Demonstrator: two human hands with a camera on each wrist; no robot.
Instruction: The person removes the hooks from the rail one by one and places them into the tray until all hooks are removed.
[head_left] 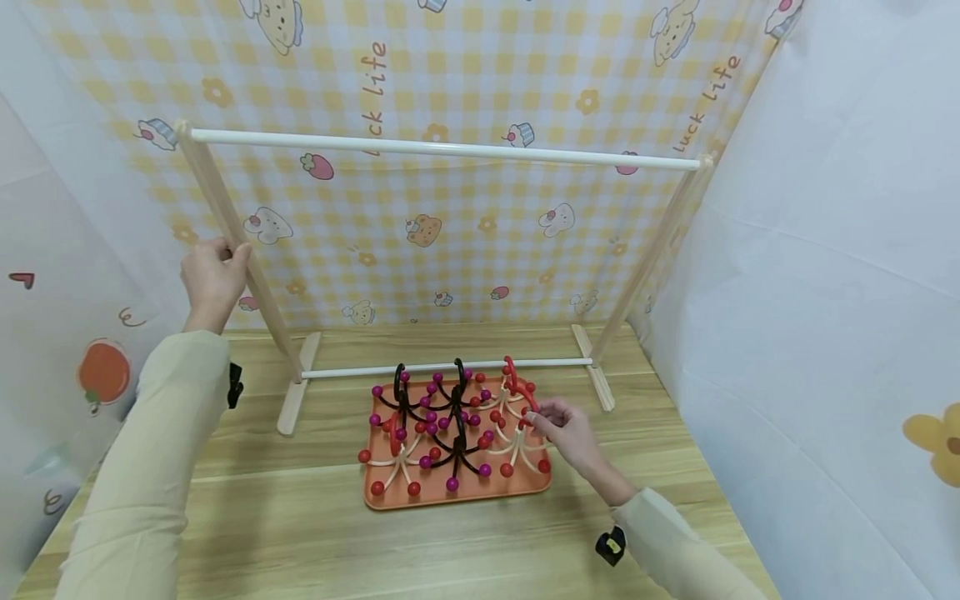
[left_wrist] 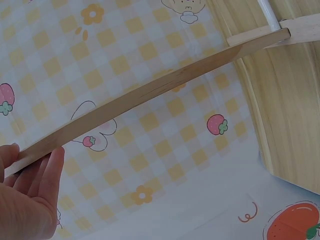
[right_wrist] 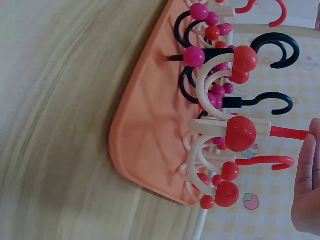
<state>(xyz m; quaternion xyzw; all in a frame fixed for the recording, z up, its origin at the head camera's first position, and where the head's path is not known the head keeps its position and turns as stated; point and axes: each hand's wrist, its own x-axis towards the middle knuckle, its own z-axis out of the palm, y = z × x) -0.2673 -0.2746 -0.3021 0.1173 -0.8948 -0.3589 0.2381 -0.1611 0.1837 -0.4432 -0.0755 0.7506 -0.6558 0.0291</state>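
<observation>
My left hand (head_left: 213, 279) grips the left wooden post (head_left: 262, 304) of a standing rack, its thumb and fingers on either side of the wood in the left wrist view. Over the right end of an orange tray (head_left: 435, 498), my right hand (head_left: 570, 433) pinches the red hook (right_wrist: 290, 132) of a white octopus-shaped hanger (head_left: 517, 454) with red balls on its curved arms. Beside it on the tray stand several similar hangers: black ones (head_left: 460, 448) with magenta balls and white ones (head_left: 401, 458) with red balls, hooks pointing up.
The rack's white top bar (head_left: 442, 148) spans both posts, and a lower white bar (head_left: 352, 372) runs just behind the tray. Wooden feet (head_left: 596, 375) support it on the wood-grain table (head_left: 300, 533). A yellow checked cloth (head_left: 465, 92) hangs behind, with white sheets (head_left: 840, 250) at the sides.
</observation>
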